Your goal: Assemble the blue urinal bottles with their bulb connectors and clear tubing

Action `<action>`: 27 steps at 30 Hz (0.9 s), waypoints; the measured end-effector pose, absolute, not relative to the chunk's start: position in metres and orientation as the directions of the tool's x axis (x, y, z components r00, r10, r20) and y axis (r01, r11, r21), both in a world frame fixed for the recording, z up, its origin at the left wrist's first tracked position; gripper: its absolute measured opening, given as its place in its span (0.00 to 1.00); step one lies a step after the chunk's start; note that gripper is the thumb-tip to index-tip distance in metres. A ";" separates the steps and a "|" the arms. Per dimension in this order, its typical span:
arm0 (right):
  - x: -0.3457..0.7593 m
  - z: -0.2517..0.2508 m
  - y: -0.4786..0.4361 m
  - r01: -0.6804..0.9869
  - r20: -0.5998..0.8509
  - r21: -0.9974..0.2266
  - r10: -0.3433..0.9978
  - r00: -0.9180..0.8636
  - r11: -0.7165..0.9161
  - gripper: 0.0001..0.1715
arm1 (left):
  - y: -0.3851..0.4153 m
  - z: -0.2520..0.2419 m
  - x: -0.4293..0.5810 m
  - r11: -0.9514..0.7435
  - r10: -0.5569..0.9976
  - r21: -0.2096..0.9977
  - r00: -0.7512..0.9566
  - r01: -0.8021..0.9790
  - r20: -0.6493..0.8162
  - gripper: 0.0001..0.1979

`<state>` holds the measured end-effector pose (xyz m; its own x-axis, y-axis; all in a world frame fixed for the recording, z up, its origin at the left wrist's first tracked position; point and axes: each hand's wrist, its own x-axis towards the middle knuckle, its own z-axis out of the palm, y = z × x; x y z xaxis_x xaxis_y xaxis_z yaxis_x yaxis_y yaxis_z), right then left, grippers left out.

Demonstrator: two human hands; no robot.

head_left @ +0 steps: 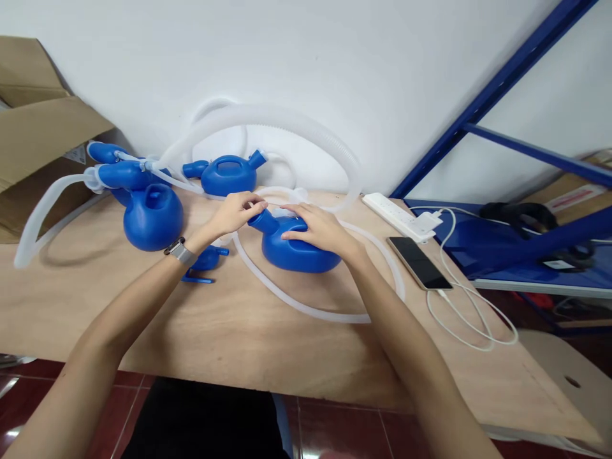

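Observation:
A blue plastic urinal bottle (306,256) with an angled neck lies in front of me on the wooden table. My left hand (238,213) is at the mouth of that neck, its thumb and fingers pinched around something thin that I cannot make out. My right hand (318,224) grips the top of the bottle by its handle, the thumb on the near side and fingers reaching towards the neck. A thin line seems to run between the two hands. Around the bottle curls a translucent hose (306,310). Left of it lies a small blue part (206,258) with a spout, partly behind my left wrist.
More blue bottles (153,220) with hoses stand at the left beside a cardboard box (43,137). Another blue bottle (228,176) sits by the wall under a large corrugated hose (287,116). At the right are a power strip (394,213), a phone (421,262) with its cable, and blue shelving (478,115).

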<state>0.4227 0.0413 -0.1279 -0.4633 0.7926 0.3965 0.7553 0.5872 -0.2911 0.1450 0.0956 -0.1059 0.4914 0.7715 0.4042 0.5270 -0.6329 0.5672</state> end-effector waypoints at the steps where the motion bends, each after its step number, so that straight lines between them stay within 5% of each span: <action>1: 0.423 -0.128 0.042 0.759 0.395 -0.291 0.796 -0.459 0.582 0.40 | 0.094 -0.106 0.143 -0.632 0.773 0.577 0.473 0.517 0.422 0.23; 10: 0.422 -0.135 0.048 0.773 0.382 -0.318 0.820 -0.426 0.549 0.43 | 0.089 -0.115 0.156 -0.670 0.717 0.604 0.586 0.432 0.377 0.14; 14: 0.420 -0.132 0.046 0.753 0.392 -0.367 0.825 -0.407 0.545 0.41 | 0.086 -0.131 0.170 -0.716 0.673 0.622 0.551 0.318 0.494 0.21; 19: 0.421 -0.131 0.046 0.691 0.409 -0.431 0.808 -0.423 0.580 0.42 | 0.094 -0.145 0.166 -0.862 0.473 0.480 0.597 0.161 0.648 0.31; 27: 0.419 -0.130 0.046 0.712 0.358 -0.488 0.860 -0.364 0.505 0.46 | 0.106 -0.139 0.155 -0.863 0.452 0.464 0.715 0.199 0.534 0.48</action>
<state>0.4188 0.0465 -0.1303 -0.3637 0.8599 0.3582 0.7122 0.5046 -0.4881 0.1547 0.1055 -0.1388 0.7145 0.4522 0.5338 0.1992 -0.8630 0.4644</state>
